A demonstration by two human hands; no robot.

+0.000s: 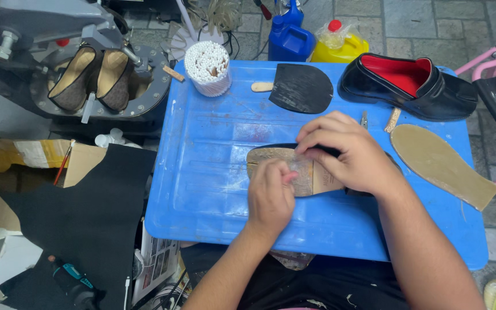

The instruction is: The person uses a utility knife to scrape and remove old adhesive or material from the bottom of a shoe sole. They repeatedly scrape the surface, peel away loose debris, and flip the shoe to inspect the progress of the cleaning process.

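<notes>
A black shoe lies sole-up (282, 163) in the middle of the blue plastic tabletop (213, 189), showing a worn tan sole. My right hand (348, 152) grips the shoe from above, over its heel half. My left hand (271, 192) is curled with its fingertips pressed on the middle of the sole; whether it pinches something small is hidden. A black loafer with red lining (411, 83) stands upright at the back right. A black rubber half-sole piece (302, 87) lies at the back centre, and a tan insole-shaped sheet (440, 163) lies at the right.
A cup of cotton swabs (208, 66) stands at the back left. Blue (289, 37) and yellow (340, 46) jugs sit behind the table. A shoe press holding two heels (90, 74) is at left, above black sheet material (93, 212) and a cardboard box (24, 166).
</notes>
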